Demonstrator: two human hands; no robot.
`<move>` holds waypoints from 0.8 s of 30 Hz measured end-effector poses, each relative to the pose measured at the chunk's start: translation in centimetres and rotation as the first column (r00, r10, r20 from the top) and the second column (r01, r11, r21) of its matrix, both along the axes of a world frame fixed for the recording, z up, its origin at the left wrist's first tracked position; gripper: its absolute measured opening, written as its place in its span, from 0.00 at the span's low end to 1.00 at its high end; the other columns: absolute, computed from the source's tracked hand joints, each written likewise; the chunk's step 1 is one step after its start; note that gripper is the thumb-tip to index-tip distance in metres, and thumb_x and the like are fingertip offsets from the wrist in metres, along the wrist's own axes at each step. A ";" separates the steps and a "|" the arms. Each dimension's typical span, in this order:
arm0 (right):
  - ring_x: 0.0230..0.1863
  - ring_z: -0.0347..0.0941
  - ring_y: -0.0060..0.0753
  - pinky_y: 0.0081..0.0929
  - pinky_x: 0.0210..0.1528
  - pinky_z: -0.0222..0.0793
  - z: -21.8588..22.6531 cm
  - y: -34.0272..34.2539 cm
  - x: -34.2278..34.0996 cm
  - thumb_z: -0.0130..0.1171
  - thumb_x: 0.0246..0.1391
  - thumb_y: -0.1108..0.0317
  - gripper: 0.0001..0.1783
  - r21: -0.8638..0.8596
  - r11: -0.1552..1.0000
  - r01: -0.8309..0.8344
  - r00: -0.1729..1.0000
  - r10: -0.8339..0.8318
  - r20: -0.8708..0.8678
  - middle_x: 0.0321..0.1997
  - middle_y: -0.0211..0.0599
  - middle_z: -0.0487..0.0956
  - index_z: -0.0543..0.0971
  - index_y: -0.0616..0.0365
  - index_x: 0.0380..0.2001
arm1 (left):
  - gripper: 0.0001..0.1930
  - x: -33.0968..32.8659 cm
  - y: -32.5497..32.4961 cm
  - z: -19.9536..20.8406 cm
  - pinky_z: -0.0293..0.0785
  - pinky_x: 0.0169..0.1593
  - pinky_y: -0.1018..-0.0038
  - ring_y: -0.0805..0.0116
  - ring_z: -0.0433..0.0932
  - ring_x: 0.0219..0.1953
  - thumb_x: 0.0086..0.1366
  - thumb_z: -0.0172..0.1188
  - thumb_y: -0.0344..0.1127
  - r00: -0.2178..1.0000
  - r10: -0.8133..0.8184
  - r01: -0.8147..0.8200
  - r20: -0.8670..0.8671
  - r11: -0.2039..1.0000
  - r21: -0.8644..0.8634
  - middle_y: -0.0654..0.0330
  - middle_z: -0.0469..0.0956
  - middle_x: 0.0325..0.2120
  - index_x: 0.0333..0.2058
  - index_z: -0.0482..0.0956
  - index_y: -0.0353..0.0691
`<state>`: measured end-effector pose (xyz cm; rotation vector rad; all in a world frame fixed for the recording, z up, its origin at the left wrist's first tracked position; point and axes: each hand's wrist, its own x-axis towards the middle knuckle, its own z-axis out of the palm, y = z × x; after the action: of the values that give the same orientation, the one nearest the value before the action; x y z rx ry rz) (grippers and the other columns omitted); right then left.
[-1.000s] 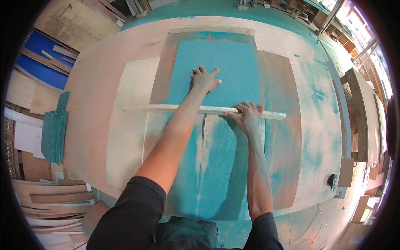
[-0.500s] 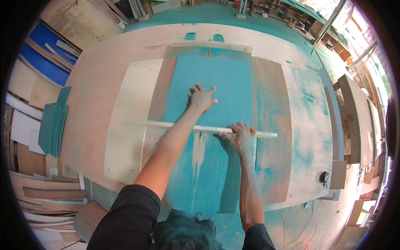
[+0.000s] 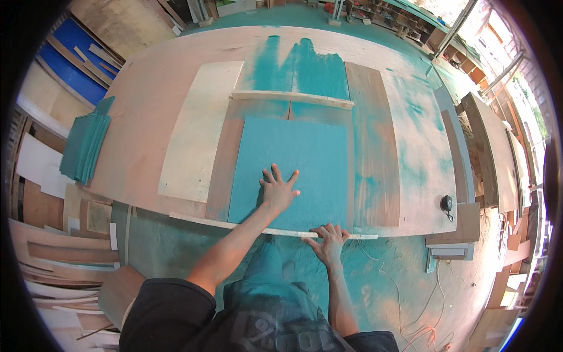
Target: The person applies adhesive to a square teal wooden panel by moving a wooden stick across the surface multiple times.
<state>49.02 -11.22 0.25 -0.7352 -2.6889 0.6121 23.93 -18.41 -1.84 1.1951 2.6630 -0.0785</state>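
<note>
– In the head view, what are your 2 hands doing?
– My left hand (image 3: 278, 192) lies spread wide on 1 teal panel (image 3: 311, 155) on the table (image 3: 138, 132). My right hand (image 3: 327, 240) grips 1 near strip (image 3: 286, 233) along the table's near edge.
– How many more strips?
– 1 far strip (image 3: 293, 99), beyond the panel. 1 small black thing (image 3: 446, 203) sits to the right.

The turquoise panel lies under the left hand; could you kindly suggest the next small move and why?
Perhaps the right hand could ease the near wooden strip it grips slightly forward, since that sits at the near edge of the table with floor showing beyond; the left hand, spread over the turquoise panel, could steady that.
</note>
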 end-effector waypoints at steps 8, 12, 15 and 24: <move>0.44 0.72 0.30 0.44 0.60 0.53 0.1 -4.5 5.6 0.78 0.42 0.33 0.26 -0.033 0.999 0.013 1.000 -0.013 0.000 0.32 0.19 0.75 0.91 0.41 0.32 | 0.40 6.0 -4.8 0.4 0.71 0.62 0.27 0.10 0.56 0.71 0.74 0.58 0.62 0.999 0.012 -0.015 0.045 0.998 0.055 0.21 0.49 0.74 0.79 0.54 0.67; 0.45 0.75 0.32 0.43 0.58 0.57 0.8 -4.5 5.5 0.79 0.41 0.33 0.26 -0.035 0.999 -0.001 0.997 0.003 0.072 0.33 0.21 0.77 0.91 0.42 0.31 | 0.40 6.5 -5.5 -0.3 0.64 0.66 0.26 0.14 0.52 0.73 0.73 0.60 0.61 0.997 0.051 -0.057 0.057 0.992 0.114 0.26 0.48 0.76 0.79 0.56 0.66; 0.49 0.77 0.43 0.51 0.55 0.65 1.2 -2.2 4.6 0.77 0.48 0.37 0.27 -0.299 0.950 0.091 0.996 -0.092 0.010 0.38 0.32 0.80 0.89 0.49 0.36 | 0.42 5.1 -7.0 -1.0 0.61 0.67 0.27 0.19 0.55 0.73 0.71 0.63 0.62 0.992 0.123 -0.129 0.043 0.966 0.223 0.31 0.53 0.75 0.78 0.59 0.59; 0.58 0.76 0.53 0.53 0.54 0.73 -1.6 1.4 3.3 0.63 0.66 0.47 0.29 0.106 0.900 0.422 0.860 -0.435 0.267 0.54 0.47 0.79 0.80 0.59 0.57 | 0.45 1.4 -13.0 -0.7 0.68 0.61 0.42 0.38 0.70 0.59 0.68 0.68 0.63 0.839 0.543 -0.541 0.039 0.824 0.168 0.38 0.68 0.59 0.74 0.65 0.42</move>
<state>52.36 -9.83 -1.37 -1.4570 -2.6306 0.3508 25.32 -31.43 -2.50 0.4218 2.9552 0.2468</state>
